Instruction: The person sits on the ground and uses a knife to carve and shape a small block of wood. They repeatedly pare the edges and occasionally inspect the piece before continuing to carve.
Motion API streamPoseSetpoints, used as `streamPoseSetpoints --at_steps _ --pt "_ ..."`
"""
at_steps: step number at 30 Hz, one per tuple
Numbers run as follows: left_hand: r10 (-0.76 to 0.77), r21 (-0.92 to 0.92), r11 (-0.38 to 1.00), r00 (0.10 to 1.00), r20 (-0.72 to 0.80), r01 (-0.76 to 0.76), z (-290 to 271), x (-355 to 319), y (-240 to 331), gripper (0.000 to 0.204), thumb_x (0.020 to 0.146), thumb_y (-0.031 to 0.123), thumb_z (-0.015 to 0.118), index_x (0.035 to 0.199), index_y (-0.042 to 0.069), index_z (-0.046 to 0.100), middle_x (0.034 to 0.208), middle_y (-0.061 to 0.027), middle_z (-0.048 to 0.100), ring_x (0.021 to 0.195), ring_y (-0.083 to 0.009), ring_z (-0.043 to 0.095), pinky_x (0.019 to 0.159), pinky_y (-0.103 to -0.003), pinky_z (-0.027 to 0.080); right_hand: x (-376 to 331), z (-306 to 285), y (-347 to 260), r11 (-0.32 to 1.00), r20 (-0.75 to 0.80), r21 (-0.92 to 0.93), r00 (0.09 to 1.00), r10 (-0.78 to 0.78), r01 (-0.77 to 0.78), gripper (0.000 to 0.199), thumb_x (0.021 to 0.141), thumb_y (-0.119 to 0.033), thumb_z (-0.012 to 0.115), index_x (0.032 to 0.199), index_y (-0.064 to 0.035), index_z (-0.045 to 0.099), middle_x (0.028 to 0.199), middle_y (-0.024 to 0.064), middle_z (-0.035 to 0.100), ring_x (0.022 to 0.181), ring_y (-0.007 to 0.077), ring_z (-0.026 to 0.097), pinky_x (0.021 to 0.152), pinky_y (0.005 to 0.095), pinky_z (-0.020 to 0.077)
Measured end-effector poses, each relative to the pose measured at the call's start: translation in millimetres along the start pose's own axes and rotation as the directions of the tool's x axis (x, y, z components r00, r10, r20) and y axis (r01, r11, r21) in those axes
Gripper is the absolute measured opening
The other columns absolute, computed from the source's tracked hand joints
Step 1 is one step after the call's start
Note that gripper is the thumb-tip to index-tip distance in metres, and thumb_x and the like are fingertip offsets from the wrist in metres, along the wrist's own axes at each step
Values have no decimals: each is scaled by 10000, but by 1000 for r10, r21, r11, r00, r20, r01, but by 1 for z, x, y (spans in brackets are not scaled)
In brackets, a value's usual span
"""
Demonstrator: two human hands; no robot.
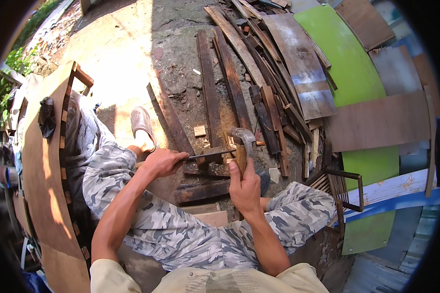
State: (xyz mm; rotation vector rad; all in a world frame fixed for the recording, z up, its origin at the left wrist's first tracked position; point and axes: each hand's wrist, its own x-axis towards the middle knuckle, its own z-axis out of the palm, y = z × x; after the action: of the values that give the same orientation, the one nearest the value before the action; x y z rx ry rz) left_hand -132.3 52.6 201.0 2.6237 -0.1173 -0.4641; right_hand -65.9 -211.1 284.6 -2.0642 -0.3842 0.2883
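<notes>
Fingers of the right hand (244, 188) wrap the hammer (242, 141), hiding its handle; left hand (164, 161) pinches a thin rod (211, 155).

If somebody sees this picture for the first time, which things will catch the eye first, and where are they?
At the centre, the right hand grips a hammer by its wooden handle, while the left hand holds a thin dark metal rod on a small wooden block. To the upper right, a bright green board lies among a heap of old planks.
</notes>
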Motion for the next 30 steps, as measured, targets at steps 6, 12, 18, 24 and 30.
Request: streamPoseSetpoints --at_steps 6,12,18,24,30 --pt "41 13 999 999 1 -41 -2 7 -1 281 943 248 605 1212 169 624 851 -175 703 778 -410 677 672 -521 540 -18 22 39 996 -102 41 992 -71 75 246 1023 -221 581 1104 10 550 745 239 644 704 470 645 649 491 516" --pt "2 5 1000 1000 -5 -2 1 -1 -5 267 955 256 590 1206 170 624 827 -177 701 758 -415 675 648 -527 534 -6 11 24 990 116 -87 986 123 -113 347 1036 -314 548 1088 28 526 780 306 638 789 535 628 651 545 476" --pt "29 23 999 999 -34 -28 1 4 -3 224 974 283 572 1158 163 615 770 -182 683 709 -428 660 620 -540 519 -6 11 16 993 -127 96 990 -54 67 304 1028 -287 584 1043 16 555 694 264 603 639 508 579 588 509 462" --pt "-27 67 998 996 90 21 -8 8 5 275 1029 385 505 1101 127 570 736 -202 659 706 -441 652 624 -558 500 6 21 67 968 143 -213 976 166 -134 399 1047 -368 493 1079 30 503 825 362 639 849 574 614 708 618 467" --pt "-113 75 992 987 118 104 -7 5 8 360 1042 425 473 1043 79 571 749 -207 665 732 -439 662 651 -552 506 -1 -10 -21 992 -88 105 994 -66 75 316 1046 -318 558 1052 -2 562 674 116 579 600 236 602 578 361 458"
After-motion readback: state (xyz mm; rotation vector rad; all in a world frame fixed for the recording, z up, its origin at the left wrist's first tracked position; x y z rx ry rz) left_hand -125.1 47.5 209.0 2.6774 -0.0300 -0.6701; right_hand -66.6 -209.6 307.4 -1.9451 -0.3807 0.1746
